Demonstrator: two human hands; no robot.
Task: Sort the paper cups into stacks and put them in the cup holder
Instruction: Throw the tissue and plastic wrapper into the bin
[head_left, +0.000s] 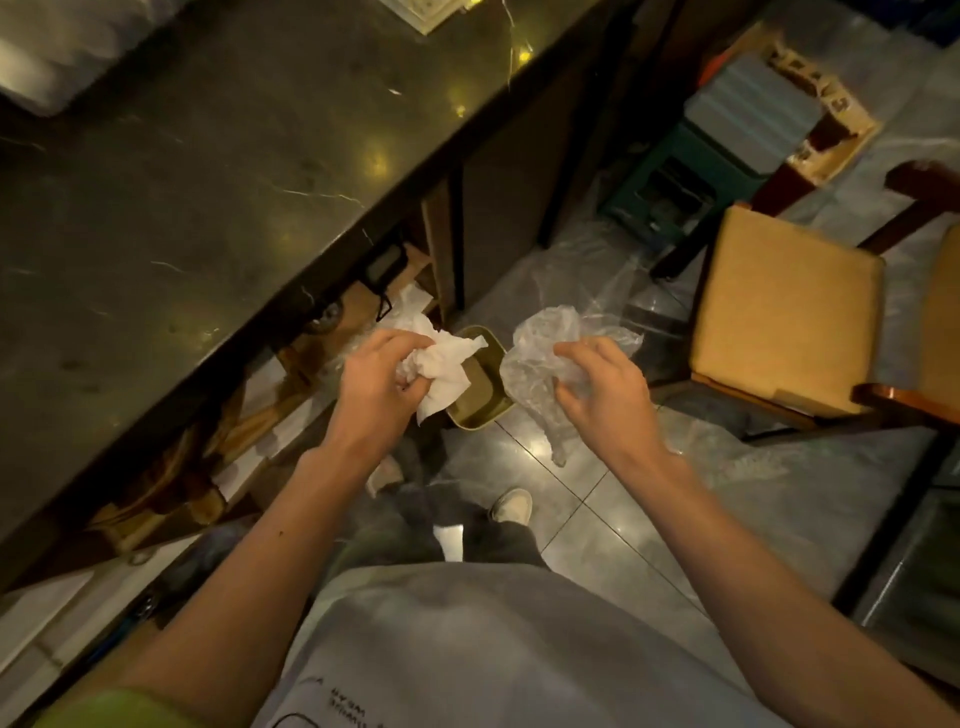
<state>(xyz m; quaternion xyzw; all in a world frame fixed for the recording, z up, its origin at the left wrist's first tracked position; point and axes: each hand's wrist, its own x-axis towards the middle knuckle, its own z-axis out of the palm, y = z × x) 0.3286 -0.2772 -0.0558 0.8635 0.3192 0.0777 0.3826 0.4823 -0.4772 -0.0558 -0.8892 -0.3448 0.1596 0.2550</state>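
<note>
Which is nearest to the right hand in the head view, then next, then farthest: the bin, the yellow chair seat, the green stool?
From the right hand:
1. Bin, on the floor just to its left.
2. Yellow chair seat, to its right.
3. Green stool, up by the counter's far end.

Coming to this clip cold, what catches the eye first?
Two bare hands at centre frame: the left hand grips a crumpled white paper tissue, the right hand a crinkled clear plastic wrapper. Between and below them, a small olive-green bin stands on the glossy tiled floor beside the dark marble counter.
</note>
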